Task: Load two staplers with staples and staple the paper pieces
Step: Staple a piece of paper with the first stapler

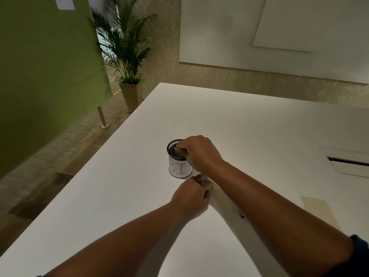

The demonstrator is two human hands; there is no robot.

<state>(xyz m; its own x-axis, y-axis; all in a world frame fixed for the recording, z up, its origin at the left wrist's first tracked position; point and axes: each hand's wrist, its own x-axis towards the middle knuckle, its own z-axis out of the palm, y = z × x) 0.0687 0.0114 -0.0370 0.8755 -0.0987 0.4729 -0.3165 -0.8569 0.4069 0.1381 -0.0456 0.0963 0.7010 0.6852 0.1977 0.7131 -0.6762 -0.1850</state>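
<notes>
My right hand (pixel 200 151) is over the mouth of a small round black wire-mesh pot (pixel 179 159) standing upright on the white worktop (pixel 249 126), and its fingers (pixel 182 146) pinch a small pale piece of paper (pixel 178 151) at the rim, part of the paper lying inside the opening. What else the pot holds I cannot tell; the inside is dark. A white paper label hand-lettered in black wraps the pot's side, the visible strokes reading "BI" before my wrist covers the rest. My left hand (pixel 192 195) is just in front of the pot, knuckles up, fingers curled tight; whether they grip anything I cannot tell, as the palm side is hidden. A tan rectangular sheet (pixel 317 208) lies flat on the worktop to the right, well apart from the pot. A recessed white cable hatch (pixel 348 161) sits in the worktop near the right edge. A potted palm (pixel 124 50) and a green partition panel (pixel 44 76) stand beyond the worktop's left side.
</notes>
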